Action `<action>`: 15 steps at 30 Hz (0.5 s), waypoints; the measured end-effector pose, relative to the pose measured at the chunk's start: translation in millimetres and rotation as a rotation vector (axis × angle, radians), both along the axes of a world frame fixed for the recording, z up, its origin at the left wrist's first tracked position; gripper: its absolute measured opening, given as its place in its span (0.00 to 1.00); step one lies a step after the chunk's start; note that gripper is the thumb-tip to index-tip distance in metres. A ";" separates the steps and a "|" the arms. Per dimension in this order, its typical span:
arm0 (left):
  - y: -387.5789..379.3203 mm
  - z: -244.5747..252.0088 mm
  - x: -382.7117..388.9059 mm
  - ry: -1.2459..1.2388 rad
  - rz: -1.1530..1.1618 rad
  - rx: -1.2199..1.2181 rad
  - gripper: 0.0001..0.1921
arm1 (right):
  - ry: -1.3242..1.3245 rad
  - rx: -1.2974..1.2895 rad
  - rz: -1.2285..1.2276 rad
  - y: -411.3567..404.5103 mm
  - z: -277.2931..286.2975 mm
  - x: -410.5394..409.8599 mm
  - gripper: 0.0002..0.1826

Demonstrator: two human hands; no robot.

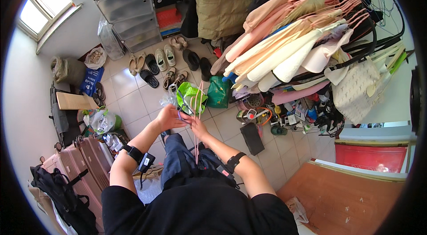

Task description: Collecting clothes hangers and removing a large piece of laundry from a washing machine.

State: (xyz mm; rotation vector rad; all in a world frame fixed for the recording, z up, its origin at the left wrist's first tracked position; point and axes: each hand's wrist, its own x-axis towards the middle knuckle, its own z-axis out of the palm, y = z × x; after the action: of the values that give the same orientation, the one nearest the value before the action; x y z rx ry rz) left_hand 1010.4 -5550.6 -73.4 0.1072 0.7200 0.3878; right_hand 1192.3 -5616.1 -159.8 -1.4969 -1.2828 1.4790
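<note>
Both hands are close together before my body, over the tiled floor. My right hand (199,129) grips several thin pink clothes hangers (196,145), which hang edge-on to the view. At its left, my left hand (170,118) touches a purple-blue hanger (181,111); whether its fingers close on it is hard to tell. Beyond the hands, a bright green plastic bag (190,96) stands on the floor, next to a dark green bag (218,92). Many garments (280,51) hang on pink hangers from a black rack at the upper right.
Several pairs of shoes (160,60) line the floor before the clear plastic drawers (130,11). Pink suitcases (80,165) stand at left, a black box (252,138) lies right of my hands, and a brown wooden door (343,198) is at lower right.
</note>
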 end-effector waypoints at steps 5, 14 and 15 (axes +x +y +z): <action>49.5 -95.0 -131.0 0.229 0.137 -0.201 0.26 | 0.075 0.030 0.234 63.4 -14.6 -97.9 0.15; 252.8 -96.6 -332.0 0.145 0.354 -0.124 0.13 | -0.133 0.268 0.543 247.5 41.0 -325.9 0.13; 269.4 -102.9 -346.5 0.187 0.453 -0.178 0.12 | -0.182 0.431 0.458 268.8 43.5 -338.7 0.13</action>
State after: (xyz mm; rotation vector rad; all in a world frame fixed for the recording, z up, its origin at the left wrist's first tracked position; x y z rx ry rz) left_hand 663.9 -5281.3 -176.3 -0.1947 0.9617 0.7502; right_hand 853.6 -5347.3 -116.3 -1.1140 -2.0091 1.2307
